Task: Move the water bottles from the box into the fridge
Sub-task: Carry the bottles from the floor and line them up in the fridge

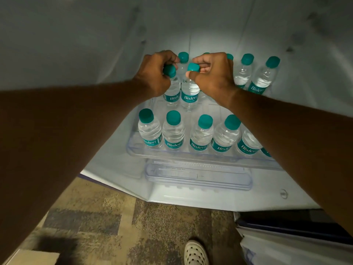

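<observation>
Left hand (pixel 152 73) grips one Bisleri bottle (pixel 172 90) by its cap; right hand (pixel 214 73) pinches the neighbouring bottle (pixel 190 92). Both upright, caps up, touching, on fridge shelf (pixel 172 152).

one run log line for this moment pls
left hand grips bottle cap | right hand pinches bottle cap | both bottles over fridge shelf | front row standing

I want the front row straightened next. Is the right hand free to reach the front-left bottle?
Probably not yet: the right hand pinches a bottle's cap. Once it lets go, the front-left bottle stands uncovered.
</observation>
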Demonstrator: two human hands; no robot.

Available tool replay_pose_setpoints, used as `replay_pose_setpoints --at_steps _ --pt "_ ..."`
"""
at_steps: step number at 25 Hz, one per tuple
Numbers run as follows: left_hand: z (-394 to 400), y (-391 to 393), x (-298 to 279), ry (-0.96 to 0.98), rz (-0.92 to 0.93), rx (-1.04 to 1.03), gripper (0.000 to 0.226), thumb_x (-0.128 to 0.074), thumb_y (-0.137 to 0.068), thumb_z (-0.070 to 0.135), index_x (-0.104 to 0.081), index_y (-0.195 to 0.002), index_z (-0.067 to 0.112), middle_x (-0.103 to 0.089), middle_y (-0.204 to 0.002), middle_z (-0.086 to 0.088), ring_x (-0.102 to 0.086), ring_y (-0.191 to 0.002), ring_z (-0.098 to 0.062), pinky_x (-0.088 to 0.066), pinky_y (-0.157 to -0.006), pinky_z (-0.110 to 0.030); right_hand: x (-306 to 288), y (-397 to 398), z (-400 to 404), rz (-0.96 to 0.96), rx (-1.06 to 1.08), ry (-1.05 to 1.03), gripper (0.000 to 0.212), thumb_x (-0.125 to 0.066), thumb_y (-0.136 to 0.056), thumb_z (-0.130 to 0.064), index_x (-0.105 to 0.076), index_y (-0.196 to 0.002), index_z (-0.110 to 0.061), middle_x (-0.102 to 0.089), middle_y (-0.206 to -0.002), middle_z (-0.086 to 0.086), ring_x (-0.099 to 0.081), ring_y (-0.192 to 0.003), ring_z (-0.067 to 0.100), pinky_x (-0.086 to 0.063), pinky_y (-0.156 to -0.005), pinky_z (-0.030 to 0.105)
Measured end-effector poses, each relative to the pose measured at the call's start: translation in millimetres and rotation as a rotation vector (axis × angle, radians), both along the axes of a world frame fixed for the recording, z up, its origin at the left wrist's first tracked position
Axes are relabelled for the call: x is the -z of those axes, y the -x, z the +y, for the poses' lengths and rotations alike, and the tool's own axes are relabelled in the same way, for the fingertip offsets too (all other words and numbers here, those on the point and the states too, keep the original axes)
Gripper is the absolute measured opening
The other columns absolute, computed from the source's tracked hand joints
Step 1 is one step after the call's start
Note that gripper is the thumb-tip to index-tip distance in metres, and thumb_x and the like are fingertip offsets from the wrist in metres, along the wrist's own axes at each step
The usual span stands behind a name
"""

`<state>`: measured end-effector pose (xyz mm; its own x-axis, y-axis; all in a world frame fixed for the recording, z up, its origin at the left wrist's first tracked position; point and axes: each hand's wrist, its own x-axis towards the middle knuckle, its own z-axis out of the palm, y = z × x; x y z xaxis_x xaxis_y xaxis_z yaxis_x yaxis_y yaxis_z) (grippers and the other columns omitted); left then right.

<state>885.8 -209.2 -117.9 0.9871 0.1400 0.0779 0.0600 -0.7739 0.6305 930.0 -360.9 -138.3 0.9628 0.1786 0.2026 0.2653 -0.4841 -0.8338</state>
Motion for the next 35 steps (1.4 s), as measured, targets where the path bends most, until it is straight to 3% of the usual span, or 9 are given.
replay_pose_setpoints --at_steps 9,14,18,24,28,35 --pt "14 -9 10 -0.013 0.063 0.002 0.048 -0.061 -0.084 -0.012 -0.06 -0.126 0.013 -0.056 -0.133 -0.003 -0.054 -0.122 -0.02 -0.045 -0.106 -0.031 7 -8 15 0.049 -0.035 0.01 0.046 -0.079 -0.08 -0.019 -0.065 -0.122 -0.007 -0.069 -0.118 0.004 -0.066 -0.096 0.01 -0.052 -0.084 0.015" --pt "2 -4 13 0.192 0.002 -0.191 0.042 -0.074 -0.083 0.008 -0.062 -0.123 0.012 -0.061 -0.122 0.0 -0.059 -0.104 -0.013 -0.046 -0.102 -0.023 7 -9 14 0.068 -0.011 -0.002 0.043 -0.077 -0.082 -0.02 -0.065 -0.121 -0.008 -0.069 -0.117 0.003 -0.064 -0.09 0.005 -0.051 -0.079 0.012" --pt "-3 -5 16 0.212 -0.07 -0.355 0.043 -0.078 -0.08 0.024 -0.062 -0.118 0.015 -0.061 -0.107 0.006 -0.062 -0.095 -0.012 -0.049 -0.095 -0.019 6 -9 15 0.074 -0.027 -0.01 0.043 -0.077 -0.082 -0.02 -0.064 -0.122 -0.008 -0.069 -0.118 0.003 -0.063 -0.093 0.006 -0.052 -0.086 0.017" --pt "-6 -13 17 0.152 -0.084 -0.442 0.041 -0.08 -0.076 0.035 -0.064 -0.11 0.016 -0.064 -0.102 0.006 -0.063 -0.088 -0.013 -0.052 -0.091 -0.019 7 -14 13 0.06 -0.04 0.024 0.046 -0.079 -0.08 -0.022 -0.065 -0.121 -0.009 -0.069 -0.117 0.002 -0.063 -0.091 0.005 -0.048 -0.07 0.006" --pt "-4 -20 19 0.157 -0.077 -0.468 0.038 -0.083 -0.072 0.037 -0.067 -0.101 0.019 -0.069 -0.102 0.004 -0.068 -0.09 -0.015 -0.055 -0.09 -0.023 7 -15 15 0.045 -0.024 0.018 0.045 -0.08 -0.079 -0.023 -0.067 -0.119 -0.008 -0.07 -0.115 0.002 -0.066 -0.091 0.008 -0.053 -0.083 0.015" --pt "2 -14 13 0.145 -0.084 -0.4 0.038 -0.079 -0.079 0.023 -0.068 -0.114 0.012 -0.067 -0.107 0.003 -0.064 -0.091 -0.01 -0.051 -0.096 -0.022 7 -12 9 0.038 -0.023 -0.025 0.044 -0.082 -0.077 -0.022 -0.068 -0.116 -0.006 -0.072 -0.111 0.004 -0.069 -0.086 0.007 -0.056 -0.081 0.017"
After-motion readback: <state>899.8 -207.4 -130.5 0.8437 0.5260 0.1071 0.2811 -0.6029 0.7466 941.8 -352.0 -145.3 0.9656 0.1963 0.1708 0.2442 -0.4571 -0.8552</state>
